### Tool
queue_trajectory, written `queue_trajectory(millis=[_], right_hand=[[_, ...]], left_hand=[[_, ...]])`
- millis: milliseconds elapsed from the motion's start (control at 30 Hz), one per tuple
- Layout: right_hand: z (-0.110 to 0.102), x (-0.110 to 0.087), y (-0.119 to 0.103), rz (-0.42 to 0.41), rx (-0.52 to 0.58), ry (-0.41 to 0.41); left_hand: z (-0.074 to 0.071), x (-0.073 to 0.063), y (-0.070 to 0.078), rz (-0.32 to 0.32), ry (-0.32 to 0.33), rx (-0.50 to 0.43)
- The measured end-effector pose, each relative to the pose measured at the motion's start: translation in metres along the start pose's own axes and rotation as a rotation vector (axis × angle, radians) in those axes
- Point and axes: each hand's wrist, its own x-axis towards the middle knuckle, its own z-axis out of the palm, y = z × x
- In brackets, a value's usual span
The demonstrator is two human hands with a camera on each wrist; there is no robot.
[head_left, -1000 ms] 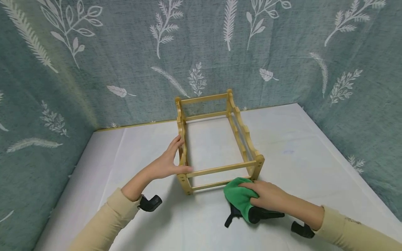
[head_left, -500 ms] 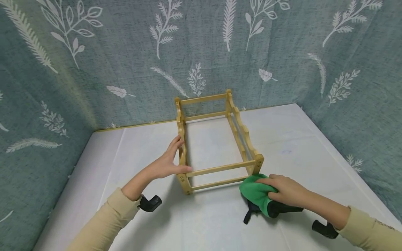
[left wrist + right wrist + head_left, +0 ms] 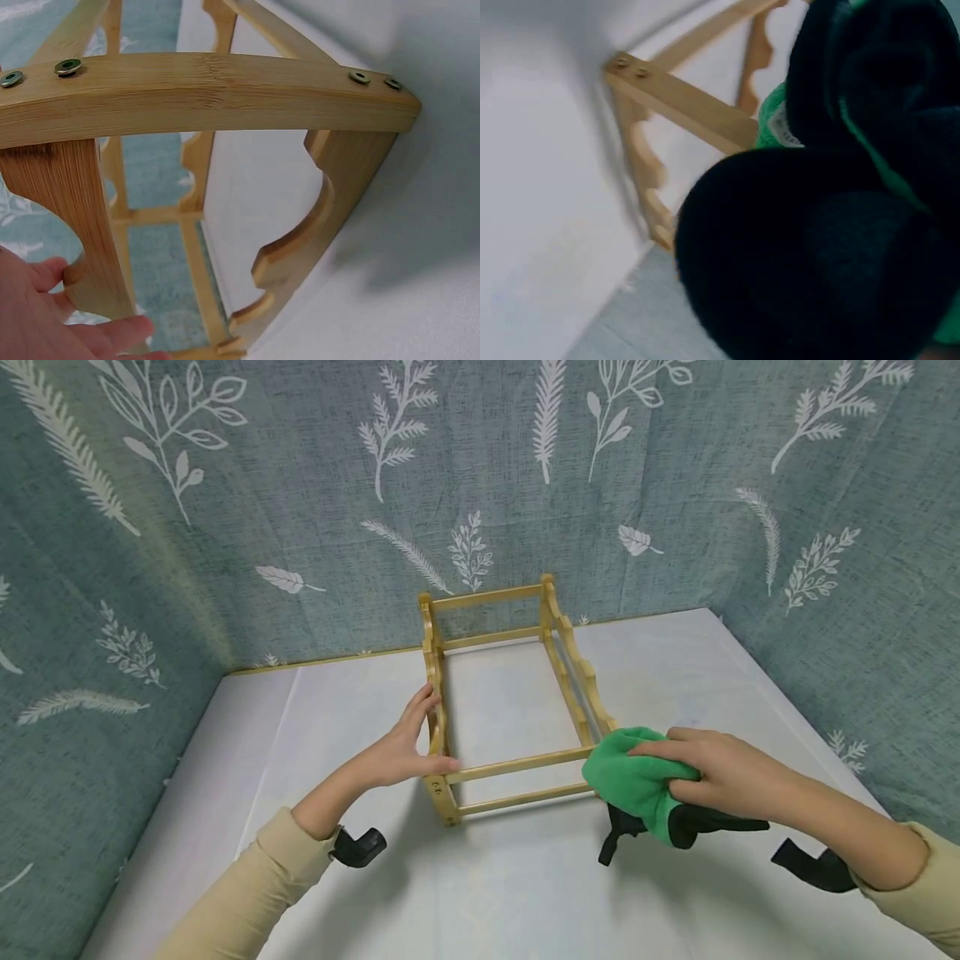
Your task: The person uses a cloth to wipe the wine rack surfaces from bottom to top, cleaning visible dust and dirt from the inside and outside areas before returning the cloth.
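A light wooden rack (image 3: 525, 765) with notched side rails stands mid-table. My left hand (image 3: 393, 756) grips its near left side, thumb at the front corner and fingers along the side rail. In the left wrist view, fingertips (image 3: 135, 330) show around the notched rail. My right hand (image 3: 727, 768) pinches a bunched green cloth (image 3: 633, 777), with black parts hanging below. It lies over the rack's near right corner, hiding that post. The cloth's dark side (image 3: 795, 247) fills much of the right wrist view, beside the rack's end (image 3: 679, 105).
White sheeting covers the table (image 3: 360, 702). A grey-green fabric wall (image 3: 315, 510) with white leaf prints rises behind and at both sides, close to the rack's far end. Black mounts (image 3: 358, 847) sit on both wrists.
My right hand has carried the green cloth right and then up, from in front of the lower rail onto the near right corner. The left hand and rack have stayed put.
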Motion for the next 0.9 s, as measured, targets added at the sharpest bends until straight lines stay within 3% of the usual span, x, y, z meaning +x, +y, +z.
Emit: queue_trajectory(millis=[100, 300, 433, 567, 767, 900], right_hand=[[0.014, 0.004, 0.005, -0.012, 0.015, -0.059], [0.063, 0.010, 0.024, 0.039, 0.093, -0.191], [0.078, 0.010, 0.033, 0.059, 0.104, -0.213], [0.057, 0.010, 0.031, 0.020, 0.083, -0.183], [0.009, 0.008, 0.015, -0.084, 0.052, -0.065], [-0.006, 0.008, 0.007, -0.091, 0.025, -0.036]], left_hand=[[0.001, -0.002, 0.000, -0.003, 0.002, -0.002], [0.002, -0.003, -0.001, -0.002, 0.005, -0.005], [0.001, -0.003, -0.001, 0.000, 0.004, -0.006], [0.001, -0.002, -0.002, -0.002, 0.005, -0.005], [0.000, -0.002, -0.001, 0.002, 0.004, 0.000], [-0.001, -0.002, 0.000, 0.011, 0.004, -0.001]])
